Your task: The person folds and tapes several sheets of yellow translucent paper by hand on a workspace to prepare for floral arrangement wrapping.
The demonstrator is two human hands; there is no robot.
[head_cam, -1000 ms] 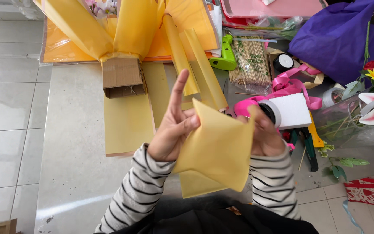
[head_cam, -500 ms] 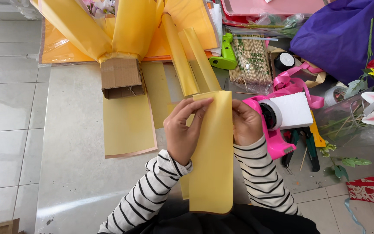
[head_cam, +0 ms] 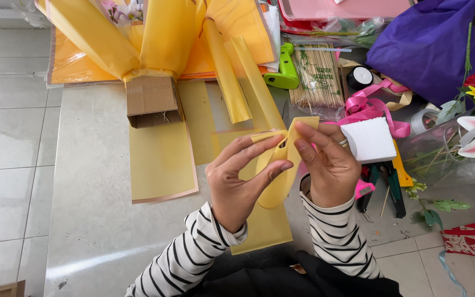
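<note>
Now folded narrower than before: yellow sheet (head_cam: 275, 181) pinched by left hand (head_cam: 237, 181) and right hand (head_cam: 328, 165), long axis running toward body, bare tabletop (head_cam: 89, 220) leftward.

yellow sheet (head_cam: 277, 165) between both hands

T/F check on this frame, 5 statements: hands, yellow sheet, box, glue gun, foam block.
1. Both hands pinch the folded yellow sheet. True: left hand and right hand grip it together.
2. The cardboard box lies right of the right hand. False: it lies up and left, beyond the left hand.
3. The green glue gun lies beside the bundle of sticks. True.
4. The white foam block is in the left hand. False: it rests on the table by the right hand.
5. The large crumpled wrapping sheet at top right is red. False: purple.
</note>
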